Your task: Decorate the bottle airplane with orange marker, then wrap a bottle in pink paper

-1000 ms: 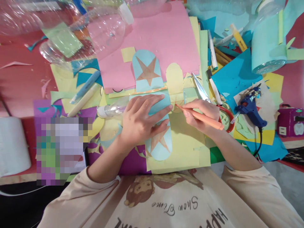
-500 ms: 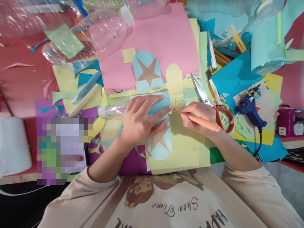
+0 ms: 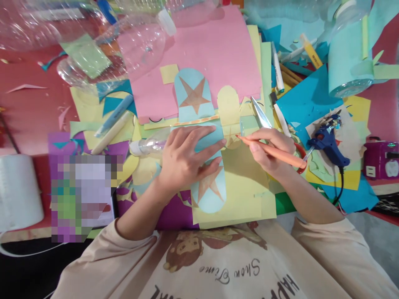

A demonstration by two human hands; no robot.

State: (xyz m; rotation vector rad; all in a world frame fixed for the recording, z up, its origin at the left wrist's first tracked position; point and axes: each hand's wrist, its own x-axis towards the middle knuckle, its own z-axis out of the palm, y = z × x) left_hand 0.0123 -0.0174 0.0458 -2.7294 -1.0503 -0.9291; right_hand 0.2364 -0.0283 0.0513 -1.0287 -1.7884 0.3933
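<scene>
At the near left corner of the red surface (image 3: 25, 114) stands a white cylinder (image 3: 20, 193); further in, toward the left edge, lie a blue marker (image 3: 114, 116) and a pale marker (image 3: 112, 133). Next comes a small clear bottle (image 3: 152, 146), its white cap pointing left and its far end hidden under the left hand (image 3: 187, 155). That hand is spread flat, palm down, over the blue paper strip (image 3: 205, 145), near the middle of the near edge. The strip's two rounded ends each carry a star: the far star (image 3: 195, 95) looks fully coloured in, while the near star (image 3: 210, 187) is paler and partly covered by a thumb. Just right of it is a yellow paper strip (image 3: 228, 101), whose near end shows only some orange lines, so its star appears begun and its filling left to do; its far end looks unmarked. The right hand (image 3: 271, 149) pinches an orange marker (image 3: 280, 153) between thumb and fingers, tip at that near end; contact is unclear. Scissors (image 3: 262, 115) lie partly beneath this hand, and a blue glue gun (image 3: 332, 145) rests toward the right edge.
</scene>
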